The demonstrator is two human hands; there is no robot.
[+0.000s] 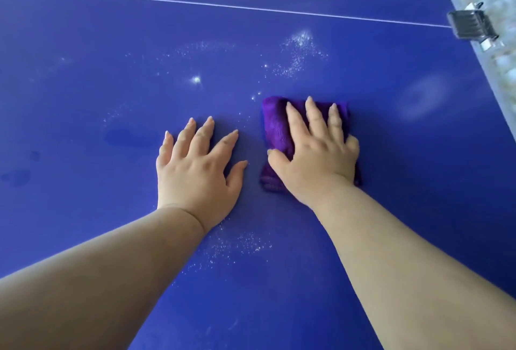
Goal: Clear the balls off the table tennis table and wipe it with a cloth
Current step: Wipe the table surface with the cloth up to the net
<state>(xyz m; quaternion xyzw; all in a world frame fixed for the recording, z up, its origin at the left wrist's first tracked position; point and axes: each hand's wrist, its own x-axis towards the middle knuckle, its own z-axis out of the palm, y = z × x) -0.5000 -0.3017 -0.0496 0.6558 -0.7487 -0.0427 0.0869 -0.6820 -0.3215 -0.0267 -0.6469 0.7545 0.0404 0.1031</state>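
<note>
Your right hand [315,154] lies flat on the folded purple cloth [276,131], fingers straight and spread, thumb tucked along its near-left edge, pressing it onto the blue counter [83,42]. Your left hand [198,165] rests open just beside it, palm down on the bare surface, holding nothing. No balls show in view, so the wiping looks like the step in hand.

Keep your palm's weight even over the cloth so the whole pad stays in contact rather than only the fingertips. A patch of white speckles [298,53] lies beyond the cloth, another [237,246] lies between your forearms, and dark damp-looking marks [125,137] sit to the left. Work in straight overlapping passes towards those. Let the left hand steady you, but lift it before wiping its spot. Near the net clamp [472,25] at the right edge, slow down so the cloth does not snag.
</note>
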